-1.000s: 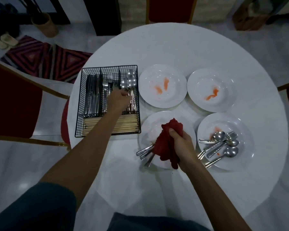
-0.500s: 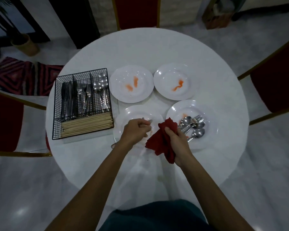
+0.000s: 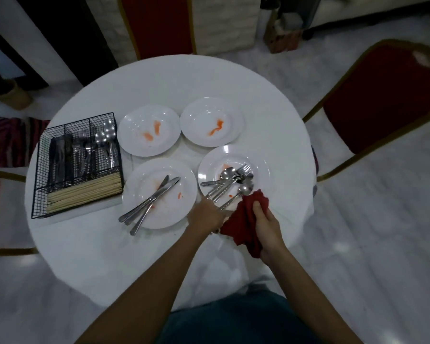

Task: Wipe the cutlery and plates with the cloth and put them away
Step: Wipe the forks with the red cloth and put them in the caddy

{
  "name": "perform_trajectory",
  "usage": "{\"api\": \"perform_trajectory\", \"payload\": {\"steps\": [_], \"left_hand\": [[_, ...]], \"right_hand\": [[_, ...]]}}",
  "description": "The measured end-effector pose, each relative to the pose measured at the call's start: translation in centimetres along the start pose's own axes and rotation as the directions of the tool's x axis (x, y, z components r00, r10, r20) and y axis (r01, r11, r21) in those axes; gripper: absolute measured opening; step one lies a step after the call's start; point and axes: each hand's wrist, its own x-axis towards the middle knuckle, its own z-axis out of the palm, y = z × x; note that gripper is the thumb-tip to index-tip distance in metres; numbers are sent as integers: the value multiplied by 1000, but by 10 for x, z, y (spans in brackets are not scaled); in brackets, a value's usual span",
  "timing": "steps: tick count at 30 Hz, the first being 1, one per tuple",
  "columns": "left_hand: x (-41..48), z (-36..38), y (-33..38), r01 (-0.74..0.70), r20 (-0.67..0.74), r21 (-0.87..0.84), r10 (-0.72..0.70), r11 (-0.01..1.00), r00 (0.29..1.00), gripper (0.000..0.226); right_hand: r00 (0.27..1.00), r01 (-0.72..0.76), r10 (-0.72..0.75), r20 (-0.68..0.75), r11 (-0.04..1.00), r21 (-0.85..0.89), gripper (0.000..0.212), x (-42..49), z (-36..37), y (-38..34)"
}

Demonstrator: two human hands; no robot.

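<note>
Round white counter, one plate just beyond the left grip, second plate left of it, third plate and fourth plate farther back, wire basket far left.

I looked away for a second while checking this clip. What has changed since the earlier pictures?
The left hand left the basket, crossed the near-left plate and now lies on the handles of the cutlery on the near-right plate; a grip isn't clear. The right hand, still gripping the cloth, moved right between the same plates. The knives and far plates stayed put.
</note>
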Motion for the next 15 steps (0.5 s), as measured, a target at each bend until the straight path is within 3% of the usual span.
{"api": "perform_trajectory", "payload": {"steps": [4, 11, 15], "left_hand": [[-4, 11, 5, -5, -29, -30, 4, 1000, 1000, 32], [-50, -15, 16, -12, -4, -429, 11, 903, 1000, 16], [-70, -25, 18, -40, -14, -513, 37, 858, 999, 17]], "right_hand": [[998, 21, -22, 52, 1000, 6, 17, 1, -28, -13], [996, -86, 89, -27, 991, 100, 41, 26, -55, -28], [994, -99, 103, -26, 987, 123, 39, 29, -52, -37]]}}
